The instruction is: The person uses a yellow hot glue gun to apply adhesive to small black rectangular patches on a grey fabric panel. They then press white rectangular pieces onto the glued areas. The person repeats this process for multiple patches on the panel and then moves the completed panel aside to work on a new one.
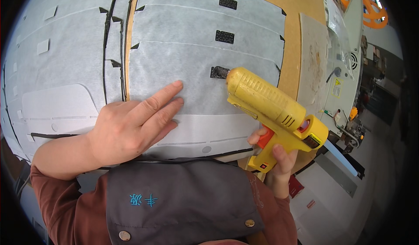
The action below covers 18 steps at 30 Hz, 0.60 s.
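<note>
My right hand (283,161) grips a yellow hot glue gun (268,101) by its handle, a finger at the red trigger (265,137). A pale bluish glue stick (342,158) sticks out of the gun's back end. The gun's front end is over the right end of the nearest black patch (218,72), which looks wet and shiny on top; its tip is mostly hidden. My left hand (131,125) has its fingers stretched out over the white fabric-like sheet (174,66), left of that patch, and holds nothing.
Two more black textured patches, a middle one (224,36) and a far one (228,3), sit on overlapping sheets. Another stack of pale sheets (65,66) lies at left. At right are a stained board (312,57), a light-coloured machine (342,87) and an orange reel (371,9).
</note>
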### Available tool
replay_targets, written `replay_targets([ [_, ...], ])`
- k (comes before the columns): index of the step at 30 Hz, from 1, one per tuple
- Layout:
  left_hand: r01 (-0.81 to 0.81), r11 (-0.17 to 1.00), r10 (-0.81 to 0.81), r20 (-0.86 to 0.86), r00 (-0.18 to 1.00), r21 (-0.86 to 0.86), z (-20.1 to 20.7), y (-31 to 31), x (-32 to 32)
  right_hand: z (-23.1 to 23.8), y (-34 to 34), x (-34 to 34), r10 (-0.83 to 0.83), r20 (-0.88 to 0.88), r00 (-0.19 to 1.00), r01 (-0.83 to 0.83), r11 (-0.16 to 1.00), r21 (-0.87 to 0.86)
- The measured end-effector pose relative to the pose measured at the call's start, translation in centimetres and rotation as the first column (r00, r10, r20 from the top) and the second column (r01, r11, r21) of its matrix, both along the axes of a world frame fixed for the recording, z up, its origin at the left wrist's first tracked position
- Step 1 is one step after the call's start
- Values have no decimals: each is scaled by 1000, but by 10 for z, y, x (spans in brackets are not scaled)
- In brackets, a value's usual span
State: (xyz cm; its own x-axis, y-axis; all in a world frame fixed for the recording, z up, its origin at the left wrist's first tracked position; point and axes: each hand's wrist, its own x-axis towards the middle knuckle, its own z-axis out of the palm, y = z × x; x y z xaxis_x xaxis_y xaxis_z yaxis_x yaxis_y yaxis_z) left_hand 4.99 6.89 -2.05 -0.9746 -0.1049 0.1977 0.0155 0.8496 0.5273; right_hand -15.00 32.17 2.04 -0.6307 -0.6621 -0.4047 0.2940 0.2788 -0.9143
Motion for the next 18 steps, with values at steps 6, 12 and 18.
replay_targets([
  [6, -1, 1000, 1, -3, 1000, 4, 0, 1, 0, 0, -2, -1, 18, 7, 1000, -18, 1000, -8],
  [12, -7, 1000, 7, -5, 1000, 0, -1, 1, 1, 1, 10, -9, 136, 86, 987, -130, 989, -73],
  [18, -10, 1000, 10, 4, 1000, -12, 0, 1, 2, 2, 13, -9, 171, 113, 979, -161, 983, -88],
])
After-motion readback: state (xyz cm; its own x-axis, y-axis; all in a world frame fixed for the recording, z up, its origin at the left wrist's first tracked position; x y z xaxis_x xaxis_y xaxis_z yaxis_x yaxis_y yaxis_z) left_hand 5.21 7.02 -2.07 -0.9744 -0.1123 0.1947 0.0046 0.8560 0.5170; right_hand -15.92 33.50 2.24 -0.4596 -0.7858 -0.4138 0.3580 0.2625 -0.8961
